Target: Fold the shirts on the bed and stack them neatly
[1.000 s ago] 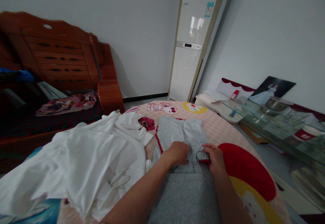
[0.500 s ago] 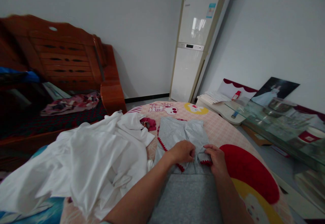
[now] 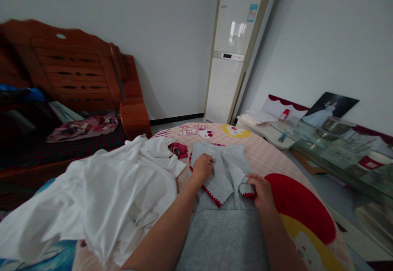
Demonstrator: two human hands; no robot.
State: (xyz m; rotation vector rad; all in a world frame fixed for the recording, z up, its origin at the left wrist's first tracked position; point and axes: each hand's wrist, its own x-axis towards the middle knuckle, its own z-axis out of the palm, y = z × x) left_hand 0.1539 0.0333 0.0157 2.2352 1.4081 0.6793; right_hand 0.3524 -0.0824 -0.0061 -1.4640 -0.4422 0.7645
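Note:
A grey garment (image 3: 227, 230) with red scalloped trim lies on the table, its upper part folded over into two sleeve-like flaps. My left hand (image 3: 202, 168) rests on the upper left of it, by the left flap (image 3: 216, 183); the fingers are loosely bent and seem to grip nothing. Between thumb and fingers, my right hand (image 3: 260, 188) pinches the edge of the right flap (image 3: 245, 187), close to its red trim. That flap is bunched, while the left one lies flatter.
A heap of white cloth (image 3: 123, 189) covers the table's left side, with a small dark-pink cloth (image 3: 180, 150) behind it. The patterned tablecloth (image 3: 276, 160) shows at right. Beyond are a glass shelf (image 3: 325, 152), a wooden bench (image 3: 132, 111) and a tall white air conditioner (image 3: 225, 82).
My left hand has moved left and away from me, off the middle of the garment. The left flap now lies flatter. My right hand stays at the right flap.

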